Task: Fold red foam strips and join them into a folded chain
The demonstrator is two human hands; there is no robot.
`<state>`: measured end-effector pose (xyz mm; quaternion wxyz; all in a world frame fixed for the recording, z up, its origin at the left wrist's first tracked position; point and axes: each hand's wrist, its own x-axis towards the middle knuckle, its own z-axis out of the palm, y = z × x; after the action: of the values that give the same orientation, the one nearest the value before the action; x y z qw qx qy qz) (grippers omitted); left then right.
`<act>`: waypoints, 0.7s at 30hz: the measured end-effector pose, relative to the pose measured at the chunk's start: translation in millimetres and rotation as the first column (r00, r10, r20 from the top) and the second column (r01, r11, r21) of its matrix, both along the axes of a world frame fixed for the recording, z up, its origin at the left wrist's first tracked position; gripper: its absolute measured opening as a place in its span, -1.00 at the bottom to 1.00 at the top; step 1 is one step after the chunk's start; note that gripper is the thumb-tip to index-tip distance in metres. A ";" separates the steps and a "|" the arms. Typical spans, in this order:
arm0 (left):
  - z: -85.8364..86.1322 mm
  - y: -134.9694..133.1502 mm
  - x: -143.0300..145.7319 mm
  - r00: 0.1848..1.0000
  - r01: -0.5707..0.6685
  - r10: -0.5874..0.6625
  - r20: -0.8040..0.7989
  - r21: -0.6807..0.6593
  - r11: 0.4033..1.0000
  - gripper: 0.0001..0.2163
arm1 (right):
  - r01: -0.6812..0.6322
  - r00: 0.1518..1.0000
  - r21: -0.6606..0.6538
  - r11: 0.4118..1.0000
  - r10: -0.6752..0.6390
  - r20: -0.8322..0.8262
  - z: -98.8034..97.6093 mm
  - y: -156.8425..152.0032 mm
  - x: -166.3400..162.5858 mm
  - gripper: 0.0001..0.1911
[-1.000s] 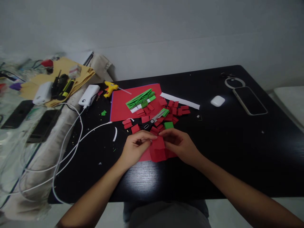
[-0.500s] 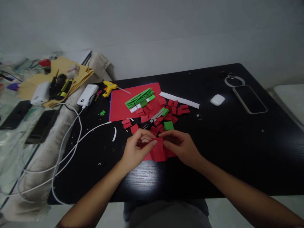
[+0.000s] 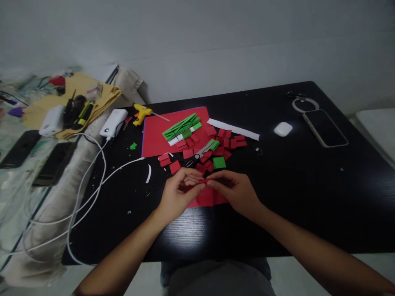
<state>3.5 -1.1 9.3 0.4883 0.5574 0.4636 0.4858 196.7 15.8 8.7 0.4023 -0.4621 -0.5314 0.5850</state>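
Note:
Between the fingertips of both hands is a small piece of red paper (image 3: 205, 181), seen nearly edge-on as a thin strip. My left hand (image 3: 182, 188) pinches its left end, and my right hand (image 3: 233, 188) pinches the right. Under the hands lies a larger red paper sheet (image 3: 205, 200) with a crease. Just beyond the fingers are a folded green paper square (image 3: 219, 163), scissors (image 3: 200, 155) with dark handles, and several folded red paper pieces (image 3: 226, 143). Part of the held piece is hidden by the fingers.
Farther back, folded green strips (image 3: 182, 126) lie on a red sheet (image 3: 151, 139) beside a yellow glue gun (image 3: 142, 114). A white paper strip (image 3: 233, 129) is behind the pile. White cables (image 3: 103, 181) and a power bank (image 3: 114, 123) are left; a phone (image 3: 325, 128) and white case (image 3: 283, 129) right.
The red paper in my fingers hung down as a flat panel before; now it is tipped up and shows only a thin edge. Both hands stay almost in place.

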 end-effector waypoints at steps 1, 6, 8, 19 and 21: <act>0.9 0.2 0.0 1.000 -0.003 0.003 -0.005 -0.007 1.000 -0.80 | 0.009 1.000 0.010 1.000 -0.009 0.008 0.4 -0.6 -0.3 -0.89; 4.8 0.3 -0.7 0.994 -0.010 0.009 -0.109 -0.005 1.000 -0.90 | 0.044 0.997 0.072 0.996 -0.048 0.053 1.7 -2.9 -0.8 -0.92; 5.2 0.4 -0.9 0.987 -0.021 0.023 -0.160 0.015 1.000 -0.92 | 0.054 0.996 0.091 0.994 -0.060 0.066 1.5 -3.4 -0.7 -0.92; 6.8 -0.7 -0.5 0.967 -0.034 0.055 -0.251 0.087 0.996 -0.95 | 0.074 0.995 0.099 0.992 -0.080 0.061 0.8 -3.7 -1.8 -0.93; 5.8 -0.8 -1.1 0.963 -0.032 0.055 -0.263 0.094 0.995 -0.94 | 0.071 0.995 0.094 0.993 -0.077 0.068 0.9 -3.9 -1.6 -0.93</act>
<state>2.4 -1.9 15.0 0.3859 0.6282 0.5148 0.4376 195.1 11.9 9.7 0.4250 -0.4834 -0.5542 0.5278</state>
